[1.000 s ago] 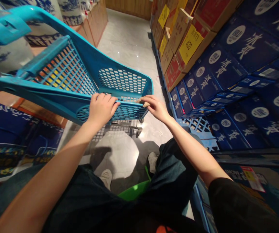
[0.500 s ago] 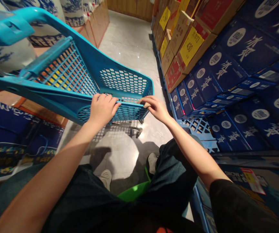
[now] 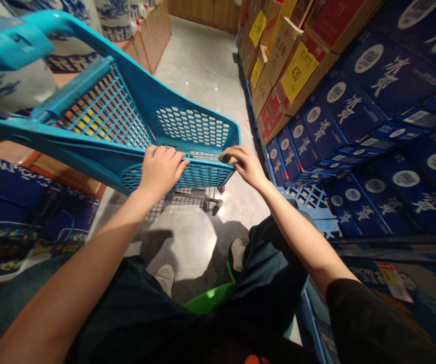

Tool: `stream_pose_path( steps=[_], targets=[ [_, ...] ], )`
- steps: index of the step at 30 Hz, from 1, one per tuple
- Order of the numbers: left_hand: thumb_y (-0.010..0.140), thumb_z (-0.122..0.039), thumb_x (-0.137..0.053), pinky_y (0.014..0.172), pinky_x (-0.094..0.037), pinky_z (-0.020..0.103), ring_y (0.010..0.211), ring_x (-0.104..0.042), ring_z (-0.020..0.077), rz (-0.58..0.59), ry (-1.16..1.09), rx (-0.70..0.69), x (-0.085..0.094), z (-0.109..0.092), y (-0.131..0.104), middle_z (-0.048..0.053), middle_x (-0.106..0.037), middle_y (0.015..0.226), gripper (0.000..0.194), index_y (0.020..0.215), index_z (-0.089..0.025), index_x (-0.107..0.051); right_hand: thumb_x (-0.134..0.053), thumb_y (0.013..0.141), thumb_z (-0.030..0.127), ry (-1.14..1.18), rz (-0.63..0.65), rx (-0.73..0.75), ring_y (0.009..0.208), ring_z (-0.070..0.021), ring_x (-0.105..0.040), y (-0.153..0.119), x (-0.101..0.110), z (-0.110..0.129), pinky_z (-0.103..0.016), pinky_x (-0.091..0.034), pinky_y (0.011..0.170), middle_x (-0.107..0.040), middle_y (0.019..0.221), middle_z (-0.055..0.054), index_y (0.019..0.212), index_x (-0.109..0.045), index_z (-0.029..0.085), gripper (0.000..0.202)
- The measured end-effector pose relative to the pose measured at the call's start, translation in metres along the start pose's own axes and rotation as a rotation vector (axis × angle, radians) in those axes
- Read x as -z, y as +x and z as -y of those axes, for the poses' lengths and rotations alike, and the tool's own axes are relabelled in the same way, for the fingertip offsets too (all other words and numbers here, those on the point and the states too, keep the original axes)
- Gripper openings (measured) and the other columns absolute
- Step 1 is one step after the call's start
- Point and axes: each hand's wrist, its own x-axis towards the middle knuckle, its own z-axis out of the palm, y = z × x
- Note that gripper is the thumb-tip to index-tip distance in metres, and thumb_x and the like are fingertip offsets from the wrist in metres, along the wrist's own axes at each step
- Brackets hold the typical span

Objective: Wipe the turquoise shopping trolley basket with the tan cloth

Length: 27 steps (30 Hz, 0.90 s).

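A blue plastic shopping cart (image 3: 195, 124) stands crosswise before me, its handle at the upper left. My left hand (image 3: 162, 169) is closed over the near top rim of its basket, thumb toward the right. At the basket's front right corner, my right hand (image 3: 248, 167) pinches a small brownish cloth (image 3: 226, 155) against the rim. The cloth is partly hidden by my fingers. Through the mesh, nothing shows inside the front part of the basket.
Blue boxes (image 3: 373, 71) are stacked on the right, beside cartons (image 3: 278, 71) with yellow price signs. Large blue-and-white jars (image 3: 77, 30) stand at the upper left, dark blue gift bags (image 3: 13, 202) at the left. A green object (image 3: 210, 298) lies between my legs.
My right hand has shifted slightly along the rim at the front corner, and more of the brownish cloth now shows. My left hand and the cart have stayed put.
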Motion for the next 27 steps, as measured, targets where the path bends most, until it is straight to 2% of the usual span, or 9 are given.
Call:
stream_pose_path(
  steps=[6, 14, 18, 22, 25, 27],
  targets=[
    [0.112, -0.039, -0.051, 0.105, -0.048, 0.059, 0.112, -0.067, 0.0393, 0.015, -0.025, 0.006, 0.004, -0.002, -0.001, 0.015, -0.079, 0.108, 0.033, 0.119, -0.025, -0.08, -0.057, 0.089, 0.013, 0.162, 0.037, 0.047, 0.135, -0.029, -0.073, -0.006, -0.015, 0.018, -0.051, -0.059, 0.12, -0.08, 0.142, -0.011, 0.131, -0.082, 0.025, 0.05],
    [0.114, -0.041, -0.049, 0.107, -0.047, 0.058, 0.114, -0.067, 0.0394, 0.029, -0.028, 0.014, 0.003, -0.001, -0.001, 0.016, -0.079, 0.112, 0.035, 0.12, -0.023, -0.079, -0.053, 0.086, 0.009, 0.007, -0.013, -0.003, 0.128, -0.0288, -0.076, 0.002, 0.006, -0.007, -0.046, -0.061, 0.114, -0.081, 0.133, -0.01, 0.118, -0.084, 0.025, 0.047],
    [0.116, -0.042, -0.048, 0.107, -0.047, 0.057, 0.114, -0.067, 0.0384, 0.025, -0.02, 0.017, 0.002, -0.003, 0.0, 0.015, -0.079, 0.111, 0.035, 0.118, -0.025, -0.078, -0.055, 0.086, 0.01, -0.007, -0.046, -0.022, 0.127, -0.0297, -0.076, 0.0, -0.002, 0.001, -0.047, -0.062, 0.113, -0.081, 0.134, -0.011, 0.119, -0.085, 0.024, 0.046],
    [0.116, -0.041, -0.049, 0.108, -0.047, 0.057, 0.115, -0.067, 0.0382, 0.024, -0.037, 0.023, 0.002, -0.002, -0.001, 0.014, -0.078, 0.111, 0.033, 0.118, -0.025, -0.078, -0.054, 0.093, 0.011, 0.092, 0.007, 0.079, 0.131, -0.0278, -0.075, -0.003, -0.011, 0.015, -0.047, -0.06, 0.118, -0.081, 0.137, -0.011, 0.127, -0.083, 0.024, 0.047],
    [0.115, -0.04, -0.049, 0.108, -0.048, 0.058, 0.114, -0.067, 0.0392, 0.028, -0.025, 0.016, 0.002, 0.0, -0.002, 0.016, -0.079, 0.112, 0.035, 0.12, -0.023, -0.079, -0.055, 0.094, 0.012, 0.095, 0.031, 0.105, 0.132, -0.0279, -0.075, -0.001, -0.008, 0.01, -0.047, -0.06, 0.118, -0.081, 0.138, -0.011, 0.127, -0.083, 0.023, 0.045],
    [0.116, -0.04, -0.049, 0.107, -0.048, 0.058, 0.114, -0.067, 0.0397, 0.033, -0.014, 0.006, 0.002, 0.0, -0.002, 0.016, -0.079, 0.113, 0.036, 0.122, -0.021, -0.079, -0.055, 0.093, 0.013, 0.05, 0.035, 0.071, 0.131, -0.029, -0.075, 0.001, -0.001, 0.001, -0.047, -0.06, 0.117, -0.08, 0.138, -0.012, 0.123, -0.083, 0.023, 0.042]
  ],
)
